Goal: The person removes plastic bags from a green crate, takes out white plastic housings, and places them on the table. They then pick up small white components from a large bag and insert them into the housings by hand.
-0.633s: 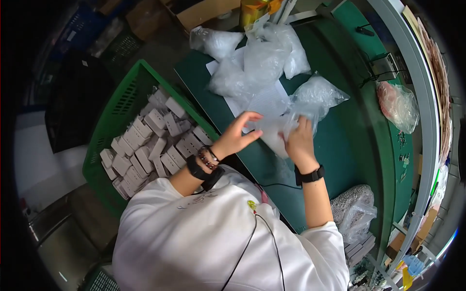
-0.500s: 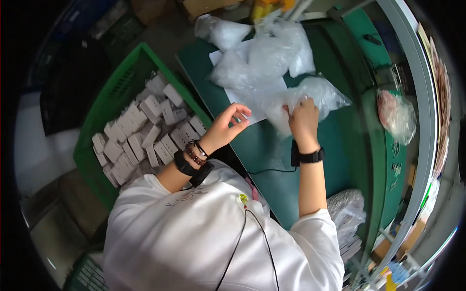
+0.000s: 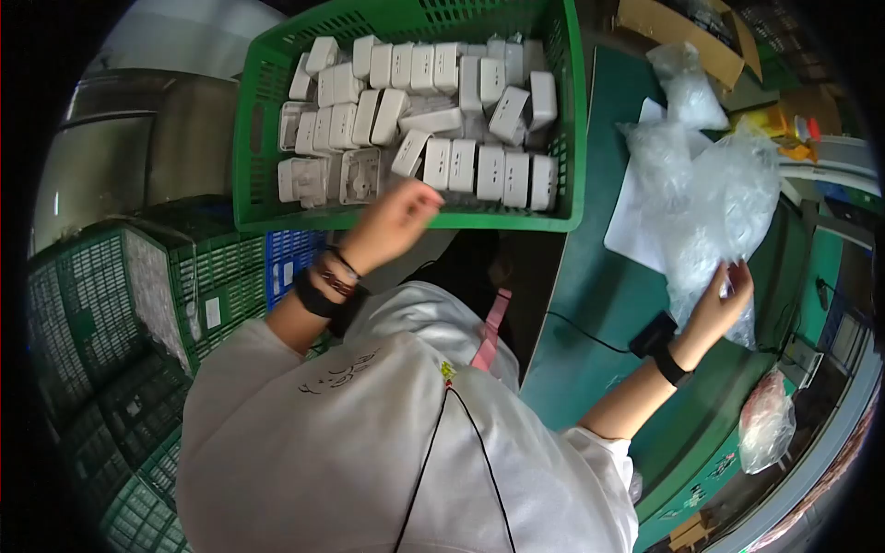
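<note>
White casings (image 3: 367, 117) crowd inside the green crate (image 3: 249, 147), many on edge, propped by their neighbours and kept together by its walls. At its near rim hangs the person's left hand (image 3: 392, 226), fingers curled; blur leaves it unclear whether that grip is clamped on anything. Right of the crate, the green surface (image 3: 590, 286) carries a white sheet (image 3: 630, 221), seemingly weighed down by the clear plastic bags (image 3: 682, 175) bunched over it. Farther right of the crate, the right hand (image 3: 721, 302) is at the bags' near edge, fingers bent; whether its grip pinches plastic cannot be told.
</note>
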{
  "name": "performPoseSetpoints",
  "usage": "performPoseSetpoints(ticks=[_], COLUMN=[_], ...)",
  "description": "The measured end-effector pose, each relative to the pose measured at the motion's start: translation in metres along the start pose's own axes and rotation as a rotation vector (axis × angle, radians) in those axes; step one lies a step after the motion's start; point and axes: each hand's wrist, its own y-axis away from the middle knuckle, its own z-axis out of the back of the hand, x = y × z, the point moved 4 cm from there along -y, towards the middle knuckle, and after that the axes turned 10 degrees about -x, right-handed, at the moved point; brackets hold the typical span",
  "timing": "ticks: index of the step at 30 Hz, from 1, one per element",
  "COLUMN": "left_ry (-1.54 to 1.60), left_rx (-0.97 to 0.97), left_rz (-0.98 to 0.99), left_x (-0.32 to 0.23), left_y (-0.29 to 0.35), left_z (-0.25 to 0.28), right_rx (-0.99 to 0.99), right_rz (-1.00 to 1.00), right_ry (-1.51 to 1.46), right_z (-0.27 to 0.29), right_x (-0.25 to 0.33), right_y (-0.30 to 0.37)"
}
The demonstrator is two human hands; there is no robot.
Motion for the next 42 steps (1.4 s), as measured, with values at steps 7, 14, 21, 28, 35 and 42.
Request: performPoseSetpoints(ticks=[7,14,21,28,35,42], left_ry=[0.05,0.094,0.157,0.894,1.144,1.167], left_rx=[0.275,0.543,0.367,0.163,0.288,0.166], left_rz=[0.516,0.969,0.752,1.243,1.339,1.443], left_x=[0.134,0.167,0.19,0.184,0.228,0.218], left_y=[-0.044,-0.063,-0.098,-0.089,-0.087,-0.09], left_z=[0.009,-0.039,-0.023,-0.048,-0.078,-0.094], right_rx=[0.791,0.694,0.629,0.915,0.904,0.93], right_rz=[-0.084,0.123,-0.04,-0.843,-1.405,-1.445], right_ry=[-0.423,0.325,0.342,0.206,-0.034,-0.114], right_z=[-0.163,-0.216,-0.224,-0.249,-0.289,-0.283], right_x=[0.141,0.116,0.108,0.073,0.01,0.039], right_y=[0.142,0.164,0.153,0.171,0.191,0.188])
